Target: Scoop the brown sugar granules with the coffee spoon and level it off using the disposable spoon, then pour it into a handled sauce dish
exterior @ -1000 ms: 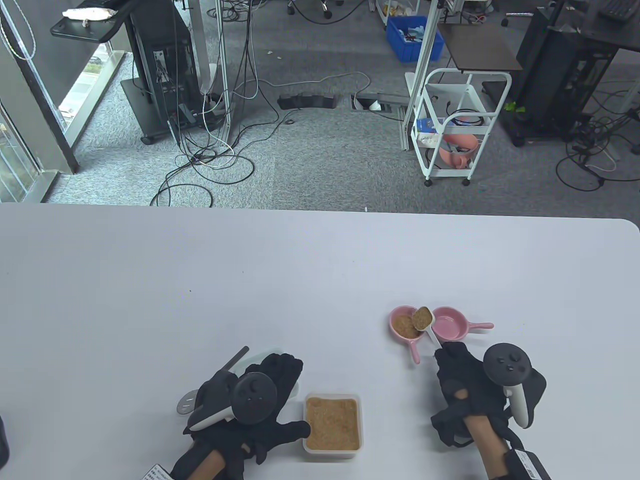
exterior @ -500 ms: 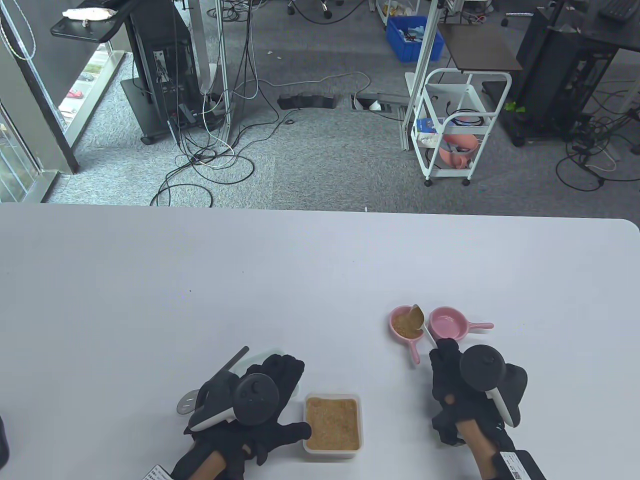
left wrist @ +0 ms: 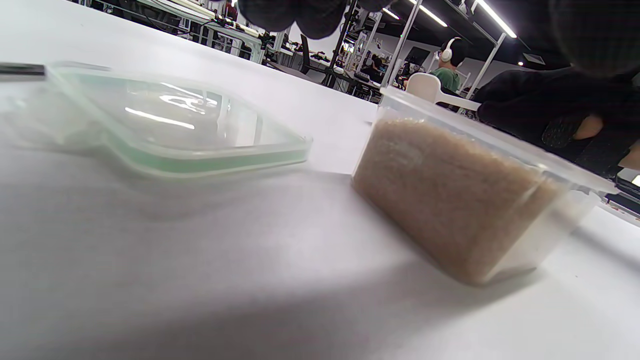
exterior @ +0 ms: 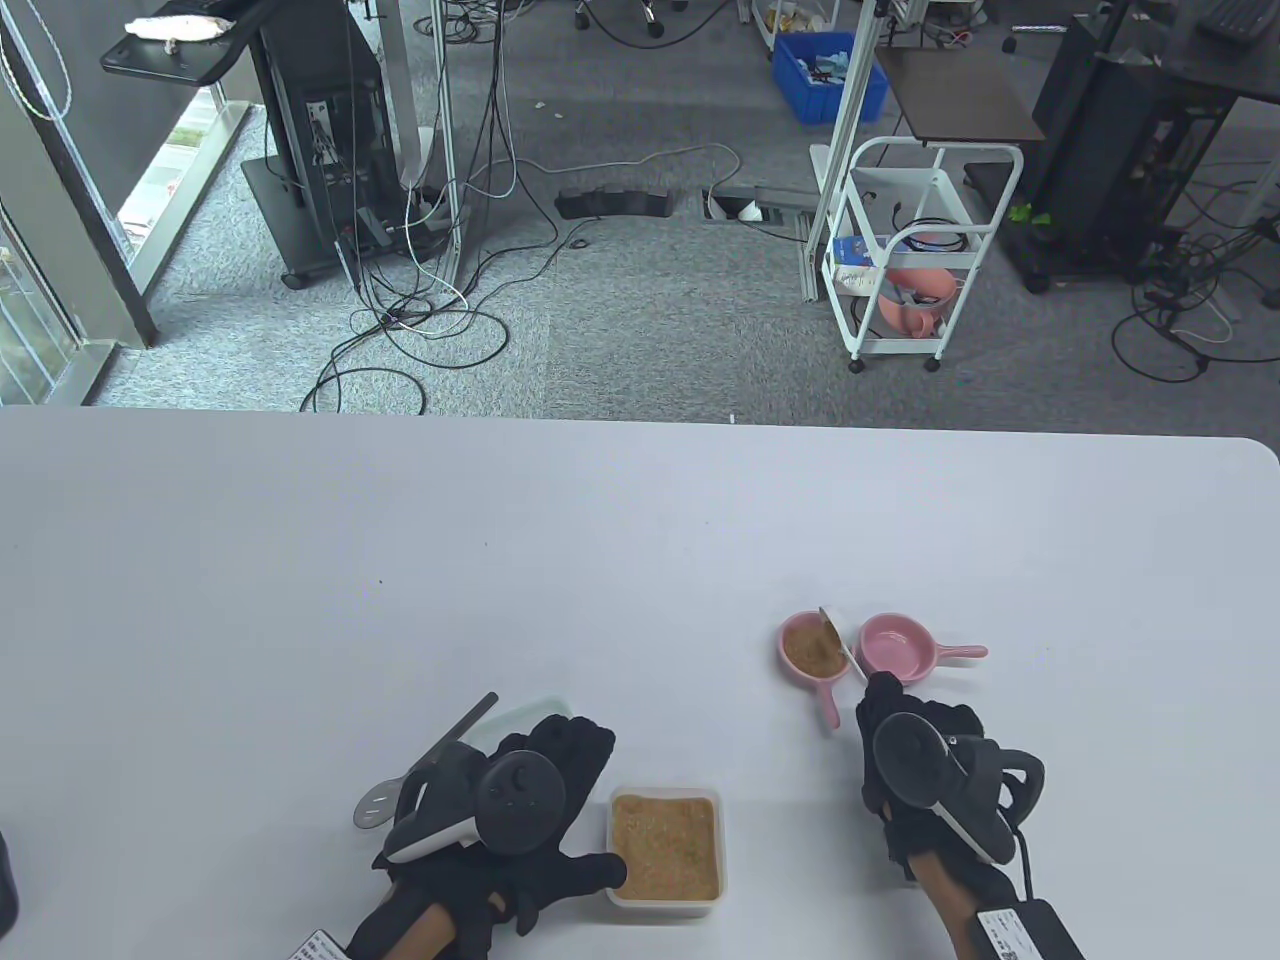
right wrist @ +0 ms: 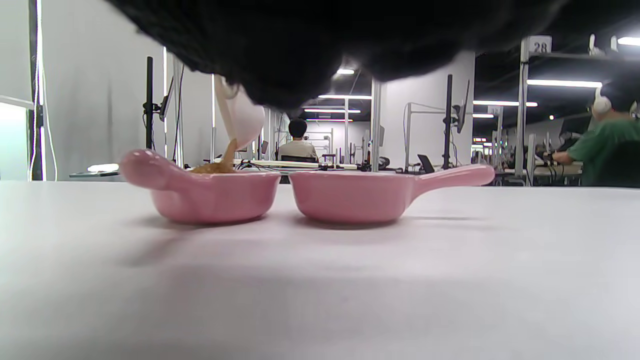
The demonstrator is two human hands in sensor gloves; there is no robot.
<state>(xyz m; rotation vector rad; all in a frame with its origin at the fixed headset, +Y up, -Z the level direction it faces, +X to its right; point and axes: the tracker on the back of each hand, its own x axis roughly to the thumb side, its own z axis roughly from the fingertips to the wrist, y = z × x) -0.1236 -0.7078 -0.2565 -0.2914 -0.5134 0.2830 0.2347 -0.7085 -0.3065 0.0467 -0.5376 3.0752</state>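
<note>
The right hand is holding the handle of the white coffee spoon with curled fingers. The spoon is tipping on its side over the left pink sauce dish. In the right wrist view, brown sugar is falling from the spoon bowl into that dish. The dish already has a pile of brown sugar in it. Its handle is pointing toward the near edge of the table.

A second pink sauce dish is sitting just to the right of the first one, very close to it. Its handle is pointing right. No sugar is showing in it.

The left hand is resting on the table near the front, left of the clear sugar box. Its thumb is touching the left side of the box. Whether its other fingers are holding anything, I cannot tell. The box is full of brown sugar.

A clear lid is lying flat on the table left of the box, partly under the left hand. A gray disposable spoon is lying on the table on the left side of that hand, with its handle pointing far and right.
</note>
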